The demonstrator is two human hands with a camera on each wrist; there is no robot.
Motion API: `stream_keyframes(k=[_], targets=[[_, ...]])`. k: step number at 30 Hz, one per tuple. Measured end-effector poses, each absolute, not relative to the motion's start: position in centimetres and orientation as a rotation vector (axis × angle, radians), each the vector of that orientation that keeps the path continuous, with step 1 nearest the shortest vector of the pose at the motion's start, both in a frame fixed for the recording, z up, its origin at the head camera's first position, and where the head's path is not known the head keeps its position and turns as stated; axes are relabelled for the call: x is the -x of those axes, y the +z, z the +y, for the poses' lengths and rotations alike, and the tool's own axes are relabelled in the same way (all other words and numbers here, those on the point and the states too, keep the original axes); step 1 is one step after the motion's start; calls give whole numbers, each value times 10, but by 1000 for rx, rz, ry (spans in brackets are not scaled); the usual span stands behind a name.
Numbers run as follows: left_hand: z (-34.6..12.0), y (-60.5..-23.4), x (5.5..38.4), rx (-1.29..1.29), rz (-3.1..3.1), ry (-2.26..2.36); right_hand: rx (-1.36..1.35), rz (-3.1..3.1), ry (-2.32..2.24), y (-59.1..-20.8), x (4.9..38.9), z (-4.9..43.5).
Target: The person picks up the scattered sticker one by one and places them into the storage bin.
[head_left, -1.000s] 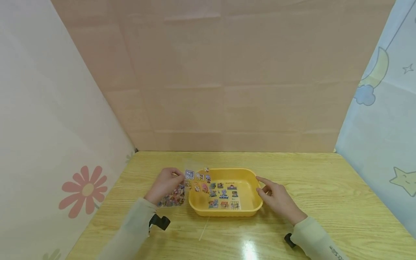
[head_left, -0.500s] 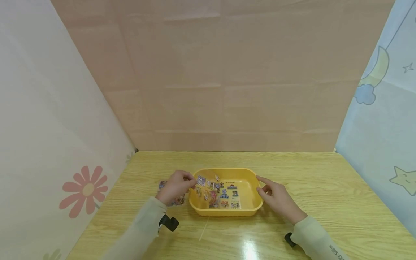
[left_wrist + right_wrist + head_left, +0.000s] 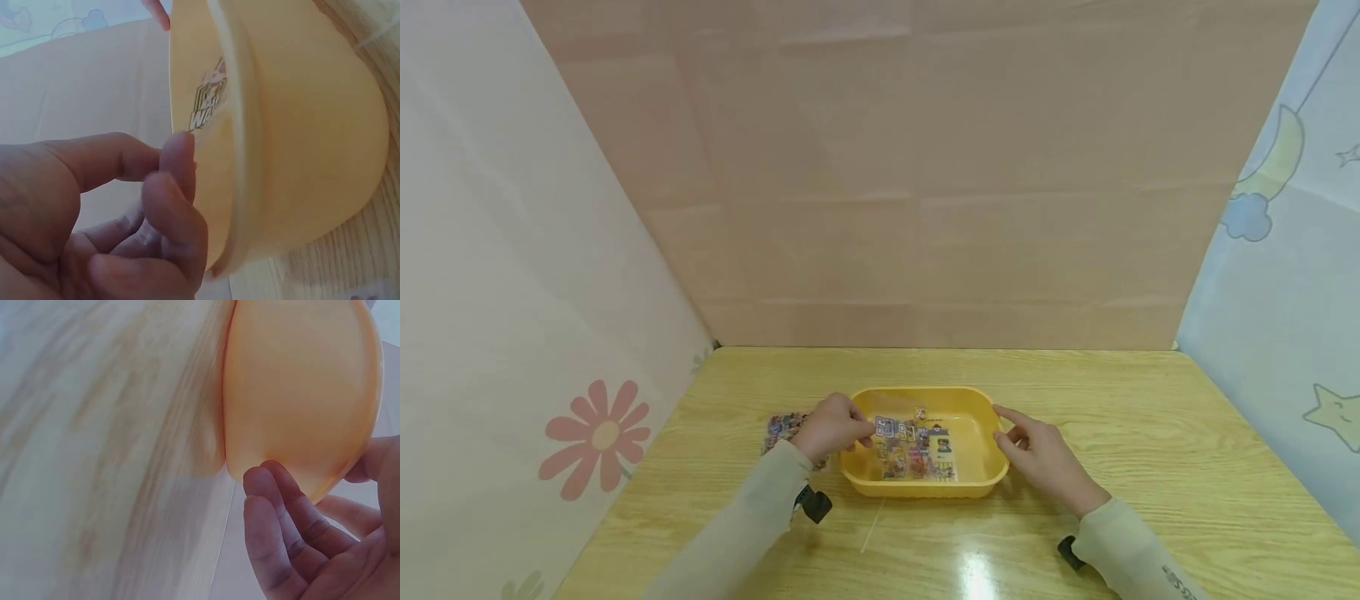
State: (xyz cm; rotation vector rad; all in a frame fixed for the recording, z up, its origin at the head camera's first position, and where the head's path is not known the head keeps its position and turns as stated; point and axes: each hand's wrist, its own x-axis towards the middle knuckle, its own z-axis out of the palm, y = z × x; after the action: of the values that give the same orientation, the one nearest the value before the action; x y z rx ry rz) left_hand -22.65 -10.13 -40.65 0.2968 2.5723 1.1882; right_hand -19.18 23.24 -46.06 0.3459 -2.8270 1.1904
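Note:
My left hand pinches the edge of a clear sticker sheet with printed pictures, over the left side of a yellow plastic tray. In the left wrist view, thumb and forefinger meet beside the tray's rim, and part of the sheet's print shows past them. The sheet overlaps another sticker sheet inside the tray; whether they touch I cannot tell. My right hand holds the tray's right end, its fingers against the outer wall in the right wrist view.
More colourful sticker sheets lie on the wooden table left of the tray, partly hidden by the left hand. A thin pale strip lies in front of the tray. A plain backdrop rises behind the table, with patterned side panels.
My left hand has moved right and brought the sticker sheet from the tray's left edge in over the tray, and lower. The right hand stays at the tray's right end.

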Motion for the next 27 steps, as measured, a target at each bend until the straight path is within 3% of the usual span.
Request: stream_keyframes(k=[27], targets=[[-76,-414,240,-191,2495,1035,-322,-2837,1186,-461,195,231]])
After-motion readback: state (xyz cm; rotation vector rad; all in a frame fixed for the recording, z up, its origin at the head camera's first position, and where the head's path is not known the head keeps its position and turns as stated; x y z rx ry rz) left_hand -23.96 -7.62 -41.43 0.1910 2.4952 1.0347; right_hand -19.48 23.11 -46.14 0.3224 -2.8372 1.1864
